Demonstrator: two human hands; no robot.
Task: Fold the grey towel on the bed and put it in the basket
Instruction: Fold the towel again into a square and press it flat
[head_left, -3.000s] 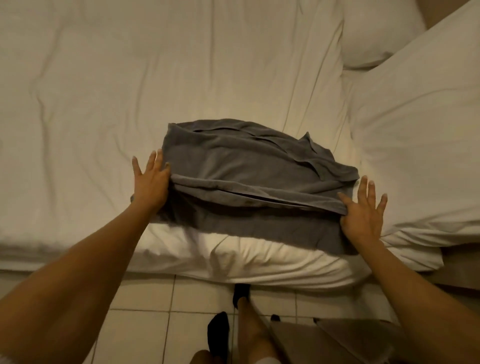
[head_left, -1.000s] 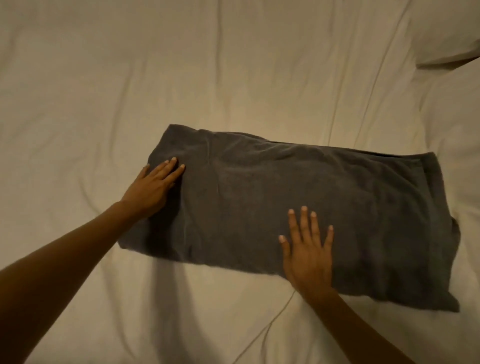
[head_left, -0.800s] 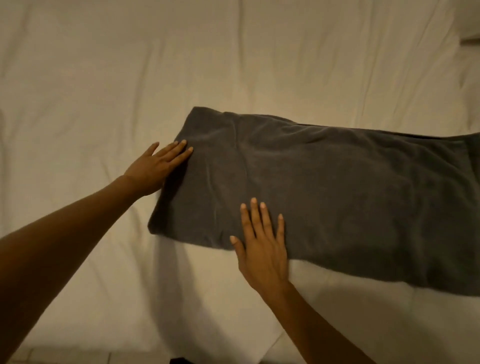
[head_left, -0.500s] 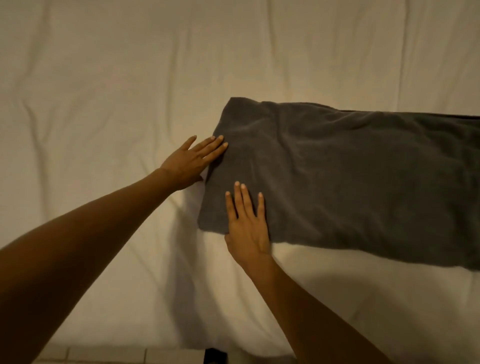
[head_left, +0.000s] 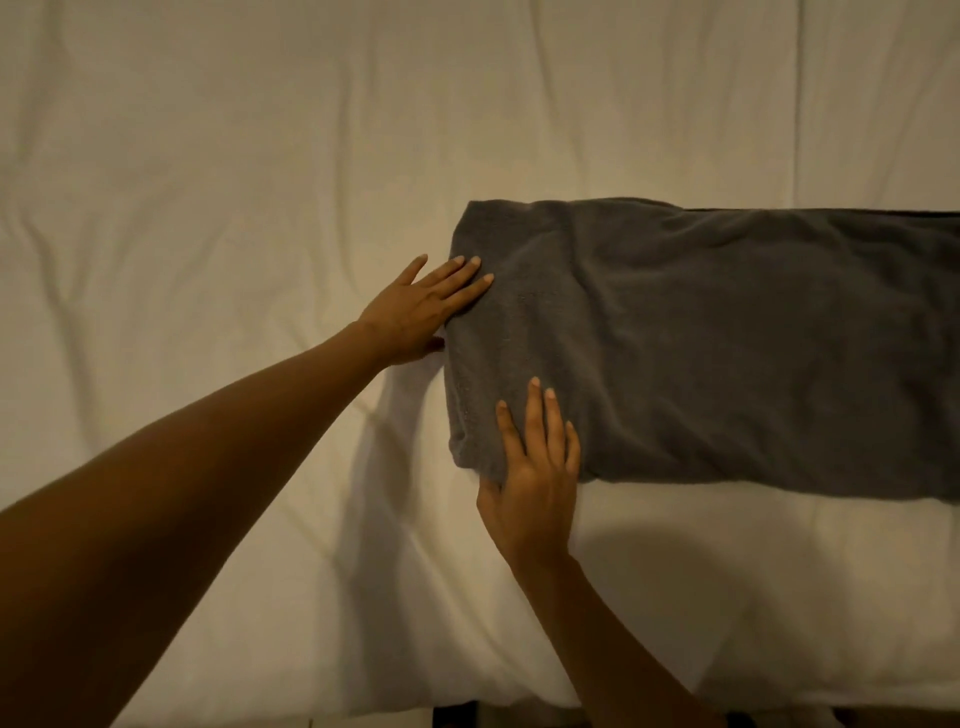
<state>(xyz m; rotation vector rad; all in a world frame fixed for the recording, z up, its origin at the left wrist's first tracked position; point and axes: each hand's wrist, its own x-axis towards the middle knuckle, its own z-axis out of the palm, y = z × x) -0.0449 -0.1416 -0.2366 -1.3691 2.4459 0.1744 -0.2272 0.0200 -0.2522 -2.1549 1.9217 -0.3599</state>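
Observation:
The grey towel (head_left: 727, 343) lies flat on the white bed (head_left: 234, 182) as a long folded strip, running off the right edge of view. My left hand (head_left: 421, 312) rests at its left short edge, straight fingers on top and thumb low at the edge. My right hand (head_left: 535, 478) lies at the near left corner, fingers flat on the cloth, thumb at or just under the near edge. The basket is not in view.
Wrinkled white bedsheet spreads to the left and beyond the towel. The bed's near edge (head_left: 467, 706) runs along the bottom, with dark floor just below it.
My right hand slid left along the towel's near edge to the left corner. My left hand stayed at the left edge. The view shifted left, pushing the towel's right end out of frame.

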